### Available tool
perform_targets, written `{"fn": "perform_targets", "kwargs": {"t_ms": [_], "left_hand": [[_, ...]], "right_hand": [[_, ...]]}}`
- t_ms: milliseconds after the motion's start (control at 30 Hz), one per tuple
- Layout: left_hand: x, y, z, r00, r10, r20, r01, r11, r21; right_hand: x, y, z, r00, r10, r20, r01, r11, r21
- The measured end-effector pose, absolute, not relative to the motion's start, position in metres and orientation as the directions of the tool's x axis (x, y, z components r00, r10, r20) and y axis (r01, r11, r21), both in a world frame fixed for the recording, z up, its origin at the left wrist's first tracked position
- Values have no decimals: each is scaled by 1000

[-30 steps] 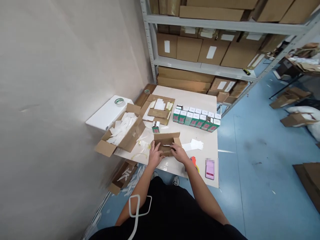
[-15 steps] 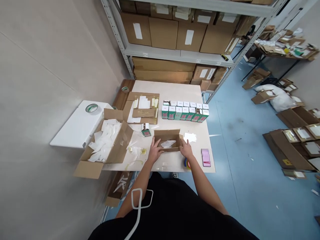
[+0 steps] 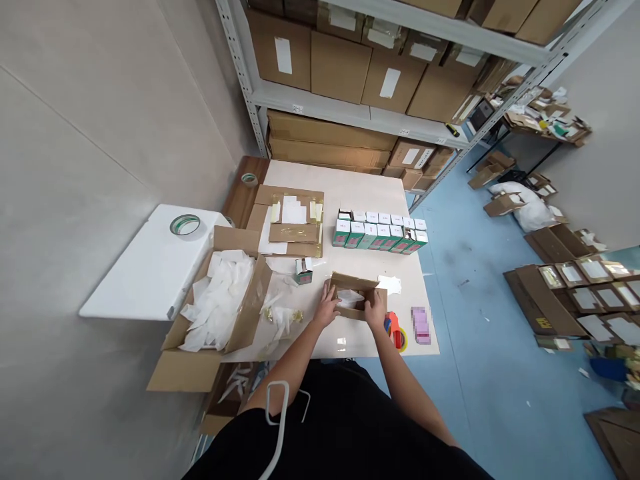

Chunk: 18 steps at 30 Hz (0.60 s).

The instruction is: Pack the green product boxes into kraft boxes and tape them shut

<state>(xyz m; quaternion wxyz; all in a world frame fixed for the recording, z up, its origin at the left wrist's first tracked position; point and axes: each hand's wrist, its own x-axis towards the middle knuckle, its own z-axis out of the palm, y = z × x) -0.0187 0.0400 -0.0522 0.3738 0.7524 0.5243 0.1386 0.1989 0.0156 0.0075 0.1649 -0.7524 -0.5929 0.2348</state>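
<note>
The small carton [image 3: 356,283] stands open on the table [image 3: 320,339], a white wrapper [image 3: 349,298] inside. The left hand [image 3: 327,309], fingers slightly spread, touches its left end; the right hand [image 3: 375,311] pinches its right end between thumb and fingers. Beyond the carton, 2 rows of green-and-white boxes [image 3: 376,235] carry print too small to read, as do the shelf tags [image 3: 298,109]. Right of it lie a tape dispenser [image 3: 395,331] and a phone [image 3: 421,325], its screen blurred.
</note>
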Motion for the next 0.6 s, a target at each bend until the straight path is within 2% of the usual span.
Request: {"fn": "perform_targets", "kwargs": {"t_ms": [100,200,333,433,500,600], "left_hand": [[-25,40,-48,387,910,-148,671,-168,722],[-37,45,-35,334,938,-87,646,-161,746],[-68,57,-12,73,997,11,634,-55,772],[-98,74,-1,-145,988,55,634,51,772],[-117,90,0,-243,969,33,601,124,789],[-138,116,-7,-324,940,-105,491,261,831]], "right_hand": [[162,30,15,303,945,-119,621,-291,-728],[125,53,23,170,972,-160,506,-225,-833],[76,93,29,18,964,-265,439,-246,-864],[41,116,25,-28,938,-347,373,-312,-874],[19,123,20,-16,914,-406,292,-384,-876],[-8,124,10,-11,900,-436,91,-433,-897]]}}
